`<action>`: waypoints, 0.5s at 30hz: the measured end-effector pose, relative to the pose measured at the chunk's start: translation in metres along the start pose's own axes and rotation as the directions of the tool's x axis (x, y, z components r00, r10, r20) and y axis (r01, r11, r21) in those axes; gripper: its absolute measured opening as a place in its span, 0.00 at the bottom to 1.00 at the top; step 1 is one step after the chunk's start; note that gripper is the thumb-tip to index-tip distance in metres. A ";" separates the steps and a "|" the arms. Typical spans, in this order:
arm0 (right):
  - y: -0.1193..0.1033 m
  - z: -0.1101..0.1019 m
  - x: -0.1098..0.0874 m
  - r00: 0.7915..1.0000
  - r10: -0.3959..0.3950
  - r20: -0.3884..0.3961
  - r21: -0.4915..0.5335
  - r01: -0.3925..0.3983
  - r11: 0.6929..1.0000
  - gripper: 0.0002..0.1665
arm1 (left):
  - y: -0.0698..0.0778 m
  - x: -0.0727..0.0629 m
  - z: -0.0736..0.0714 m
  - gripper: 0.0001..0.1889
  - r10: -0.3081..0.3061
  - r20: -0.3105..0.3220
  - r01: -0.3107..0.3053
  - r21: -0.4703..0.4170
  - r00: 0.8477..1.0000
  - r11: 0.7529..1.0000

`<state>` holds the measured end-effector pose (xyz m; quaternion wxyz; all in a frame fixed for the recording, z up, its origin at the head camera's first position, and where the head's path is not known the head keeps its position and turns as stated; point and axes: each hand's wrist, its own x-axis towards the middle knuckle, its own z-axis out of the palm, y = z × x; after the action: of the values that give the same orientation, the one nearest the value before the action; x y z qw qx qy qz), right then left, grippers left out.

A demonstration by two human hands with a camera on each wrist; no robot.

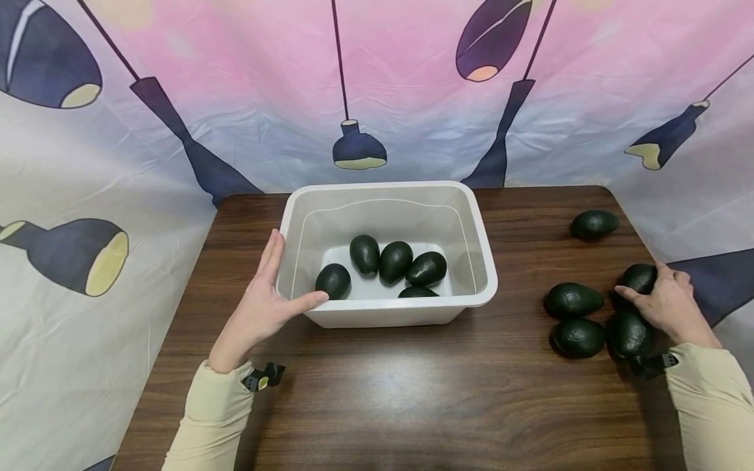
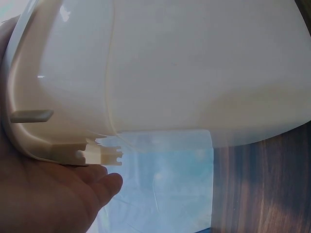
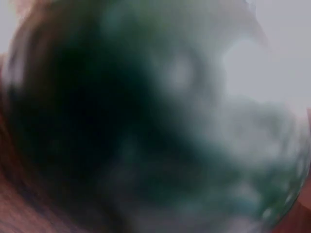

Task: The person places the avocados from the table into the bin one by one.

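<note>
A pale grey plastic bin [image 1: 385, 314] stands on the table and holds several dark green avocados, one of them [image 1: 333, 281] at its front left corner. My left hand [image 1: 265, 301] rests on that corner, fingers straight along the left side and thumb over the front rim. From the left wrist view, the bin's outer wall [image 2: 184, 73] fills most of the picture beside the hand. At the far right, my right hand [image 1: 671, 304] holds an avocado [image 1: 639, 278] between thumb and fingers. A very close, blurred avocado [image 3: 146, 145] covers nearly all of the right wrist view.
Near the right hand lie more avocados: two [image 1: 573, 300] [image 1: 579, 337] to its left, one [image 1: 629, 332] below, and one [image 1: 593, 224] farther back. The brown wooden table [image 1: 412, 392] ends at a printed cloth [image 1: 283, 131] behind.
</note>
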<state>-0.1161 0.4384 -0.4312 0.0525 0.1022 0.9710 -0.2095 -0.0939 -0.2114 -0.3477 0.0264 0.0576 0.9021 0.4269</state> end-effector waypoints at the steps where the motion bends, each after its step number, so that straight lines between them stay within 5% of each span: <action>1: 0.000 0.000 0.000 1.000 0.001 -0.002 -0.001 -0.001 1.000 0.60 | 0.000 0.000 0.000 0.62 -0.001 0.000 0.001 0.000 1.000 1.000; 15: -0.024 -0.014 -0.006 0.997 0.035 -0.074 -0.008 -0.036 0.999 0.58 | -0.001 0.000 0.001 0.63 0.001 -0.003 -0.001 0.010 1.000 1.000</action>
<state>-0.1167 0.4221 -0.4088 0.0209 0.1268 0.9713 -0.2001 -0.0939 -0.2115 -0.3487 0.0245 0.0574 0.9043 0.4222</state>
